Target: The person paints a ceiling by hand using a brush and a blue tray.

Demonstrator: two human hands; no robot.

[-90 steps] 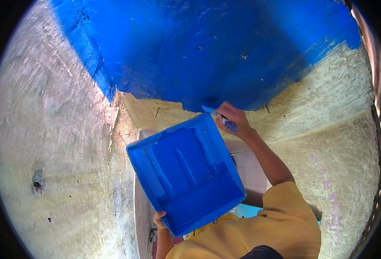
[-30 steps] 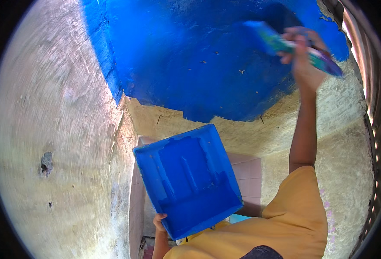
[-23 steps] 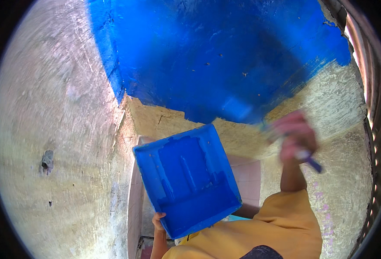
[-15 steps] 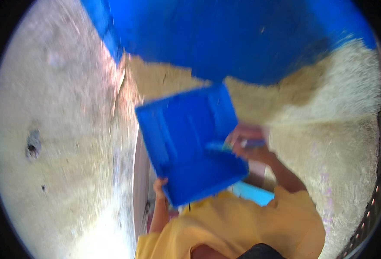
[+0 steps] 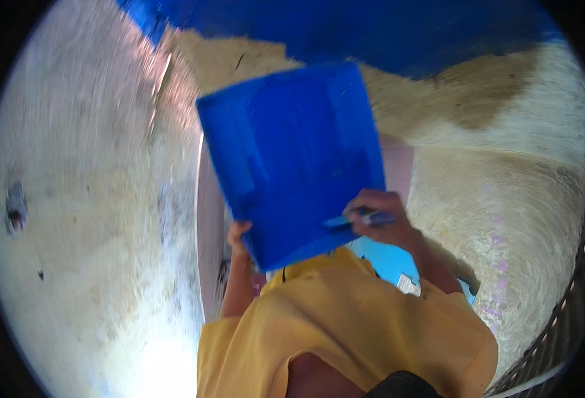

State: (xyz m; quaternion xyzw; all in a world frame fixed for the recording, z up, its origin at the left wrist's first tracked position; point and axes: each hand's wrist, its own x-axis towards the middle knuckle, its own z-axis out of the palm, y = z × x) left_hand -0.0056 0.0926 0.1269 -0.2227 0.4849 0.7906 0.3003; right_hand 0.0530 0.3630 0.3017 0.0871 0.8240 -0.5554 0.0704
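Observation:
A rectangular tray (image 5: 292, 152) with low raised sides, wet with blue paint, is held tilted in front of my chest. My left hand (image 5: 239, 236) grips its lower left edge, the thumb showing at the rim and the other fingers hidden beneath. In my right hand (image 5: 379, 215) is a paintbrush (image 5: 377, 217), held by its handle near the tray's lower right corner. The brush's blue-coated head points left over the tray floor; whether its bristles touch the paint I cannot tell, as they are blurred.
Ahead, the wall (image 5: 465, 99) is bare plaster below a band of fresh blue paint (image 5: 385, 33). A rough grey wall (image 5: 93, 166) stands at my left. Below the tray a light blue surface (image 5: 385, 259) shows, and a dark lattice (image 5: 558, 325) edges the right side.
The view has tilted down, so the blue wall paint sits higher in the picture. My right hand and the brush have moved toward the tray's lower right corner.

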